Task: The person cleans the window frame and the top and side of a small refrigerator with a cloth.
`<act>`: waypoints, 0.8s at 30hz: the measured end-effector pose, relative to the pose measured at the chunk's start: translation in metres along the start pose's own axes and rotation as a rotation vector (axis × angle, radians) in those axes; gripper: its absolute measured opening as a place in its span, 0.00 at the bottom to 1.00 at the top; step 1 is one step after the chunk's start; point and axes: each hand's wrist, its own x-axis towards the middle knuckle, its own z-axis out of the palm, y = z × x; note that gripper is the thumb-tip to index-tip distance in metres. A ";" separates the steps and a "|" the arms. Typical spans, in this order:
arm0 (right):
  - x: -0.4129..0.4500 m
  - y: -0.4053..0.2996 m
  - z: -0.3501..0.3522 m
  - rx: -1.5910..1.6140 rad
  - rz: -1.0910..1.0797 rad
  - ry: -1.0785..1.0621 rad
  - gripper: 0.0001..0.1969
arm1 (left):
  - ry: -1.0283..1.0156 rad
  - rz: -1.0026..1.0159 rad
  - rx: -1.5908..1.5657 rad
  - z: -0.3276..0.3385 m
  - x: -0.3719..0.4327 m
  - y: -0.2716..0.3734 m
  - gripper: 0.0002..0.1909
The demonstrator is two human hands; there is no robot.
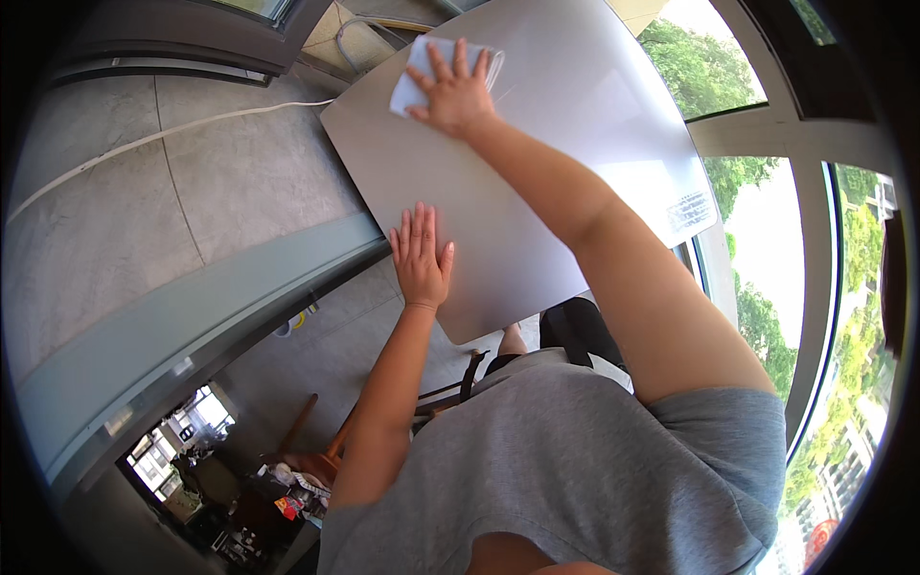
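A large silver-grey panel (546, 165) with rounded corners, the smooth face of what looks like an appliance, spreads out before me. My right hand (453, 90) presses a folded white cloth (406, 83) flat against its upper left part, fingers spread over it. The cloth's layered edge shows beside the fingers. Lower down, near the left edge of the panel, my left hand (422, 262) rests palm down on the bare surface and holds nothing. A label (690, 212) bearing writing sits at the panel's right corner.
Windows (762, 237) run along the right. A pale cable (180, 129) crosses the grey tiled surface (108, 180) at left, above a grey-blue ledge (194, 295). Below are rolls of tape (291, 323), wooden furniture (334, 445) and assorted clutter (295, 496). A dark-framed unit (172, 36) stands upper left.
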 end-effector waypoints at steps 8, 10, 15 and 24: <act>-0.200 -0.022 -0.012 0.106 -0.255 0.014 0.33 | 0.281 -0.052 -0.063 0.012 -0.008 -0.004 0.36; -0.252 0.008 -0.025 0.108 -0.217 -0.007 0.33 | 0.241 -0.036 -0.045 0.014 -0.009 -0.006 0.36; -0.356 0.082 -0.065 -0.003 0.022 -0.105 0.34 | 0.201 0.001 -0.005 0.016 -0.012 -0.010 0.34; -0.310 0.144 -0.057 -0.046 0.224 -0.076 0.33 | 0.201 0.015 -0.049 0.011 -0.009 -0.002 0.34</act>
